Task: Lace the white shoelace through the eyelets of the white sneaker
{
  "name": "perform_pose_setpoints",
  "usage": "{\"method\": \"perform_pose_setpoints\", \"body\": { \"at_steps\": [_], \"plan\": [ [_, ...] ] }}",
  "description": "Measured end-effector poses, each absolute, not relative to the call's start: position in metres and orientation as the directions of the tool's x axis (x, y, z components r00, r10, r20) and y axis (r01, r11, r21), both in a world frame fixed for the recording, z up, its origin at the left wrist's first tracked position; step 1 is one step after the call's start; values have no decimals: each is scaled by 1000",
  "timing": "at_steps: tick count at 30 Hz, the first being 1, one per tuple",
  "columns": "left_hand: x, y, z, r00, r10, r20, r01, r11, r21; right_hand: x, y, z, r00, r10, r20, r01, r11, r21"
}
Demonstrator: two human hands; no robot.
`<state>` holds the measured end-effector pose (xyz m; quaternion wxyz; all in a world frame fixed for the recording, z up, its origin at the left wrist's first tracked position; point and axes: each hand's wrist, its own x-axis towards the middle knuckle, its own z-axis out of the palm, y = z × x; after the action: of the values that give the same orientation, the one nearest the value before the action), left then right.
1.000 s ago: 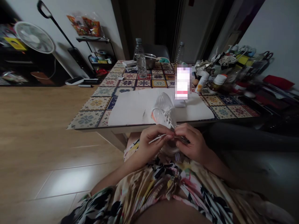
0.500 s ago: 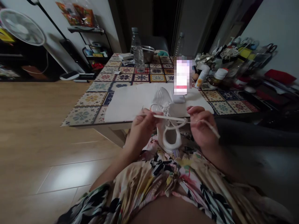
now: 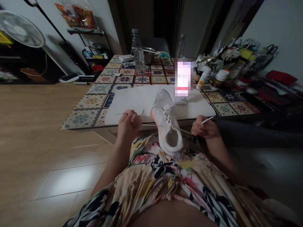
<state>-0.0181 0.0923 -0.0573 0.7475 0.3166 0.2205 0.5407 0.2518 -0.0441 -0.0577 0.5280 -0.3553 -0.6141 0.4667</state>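
The left hand is closed in a fist on one end of the white lace, and it now sits well out to the left, where half a second ago both hands were close over the shoe. The white sneaker rests heel-down on the lap, toe leaning on the tabletop edge, orange at its side, mouth open. The right hand grips the other end, pulled out right, so the lace looks drawn taut across the eyelets

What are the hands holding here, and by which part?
Each fist grips one free end of the white shoelace: left hand, right hand. The sneaker itself is not gripped.
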Motion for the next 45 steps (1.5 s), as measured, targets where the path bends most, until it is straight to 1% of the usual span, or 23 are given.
{"method": "perform_pose_setpoints", "body": {
  "at_steps": [1,3,5,8,9,11,13,16,19,21,23,25,26,27,29,32,34,38,39,40,42,44,45],
  "plan": [
    [-18,91,-59,351,935,53,-604,183,776,248,-44,-56,-198,934,297,-31,297,-954],
    [-19,88,-60,476,872,116,-434,119,893,241,-44,-51,-199,942,271,14,279,-960],
    [-22,83,-59,606,785,125,-249,38,968,233,-44,-43,-181,950,253,128,278,-952],
    [-26,78,-56,700,706,103,-14,-131,991,223,-44,-33,-110,965,239,356,263,-897],
    [-26,77,-55,720,686,105,33,-185,982,220,-45,-32,-84,971,222,398,237,-886],
    [-26,76,-55,766,633,117,70,-263,962,217,-46,-32,-44,988,150,391,156,-907],
    [-26,76,-57,811,570,130,53,-294,954,216,-47,-35,-18,997,77,327,79,-942],
    [-26,78,-56,844,498,199,-24,-335,942,221,-47,-38,-29,998,50,261,55,-964],
    [-29,82,-49,841,408,355,-161,-438,885,231,-47,-39,-128,991,39,313,78,-946],
    [-30,83,-43,813,382,440,-226,-489,842,236,-47,-37,-192,978,82,346,146,-927],
    [-29,82,-37,792,389,470,-248,-499,830,237,-46,-35,-203,957,206,293,260,-920],
    [-23,77,-33,783,397,478,-263,-485,834,230,-45,-33,-150,932,329,159,351,-923],
    [-19,74,-32,782,400,478,-277,-465,841,225,-44,-34,-114,926,360,80,370,-926],
    [-14,71,-32,770,415,485,-299,-436,849,218,-43,-34,-80,925,371,3,372,-928],
    [-2,63,-34,716,492,495,-352,-357,865,204,-39,-37,-14,934,357,-132,352,-927],
    [13,54,-41,630,621,465,-408,-244,880,187,-32,-42,115,944,308,-240,327,-914],
    [17,52,-45,600,649,468,-425,-238,874,180,-28,-43,196,938,287,-217,327,-920],
    [19,51,-50,548,628,553,-413,-371,831,173,-27,-41,252,896,365,38,368,-929],
    [19,51,-50,544,630,554,-409,-377,831,173,-27,-40,256,887,385,84,376,-923],
    [20,51,-50,544,643,539,-412,-355,839,172,-28,-39,261,880,396,110,380,-918],
    [21,50,-49,562,681,470,-422,-253,871,172,-30,-39,257,879,401,131,379,-916],
    [22,49,-47,585,707,397,-412,-162,896,172,-32,-39,223,886,407,167,376,-911],
    [22,49,-46,596,709,377,-396,-149,906,173,-33,-39,203,887,416,193,380,-905]
  ]
}}
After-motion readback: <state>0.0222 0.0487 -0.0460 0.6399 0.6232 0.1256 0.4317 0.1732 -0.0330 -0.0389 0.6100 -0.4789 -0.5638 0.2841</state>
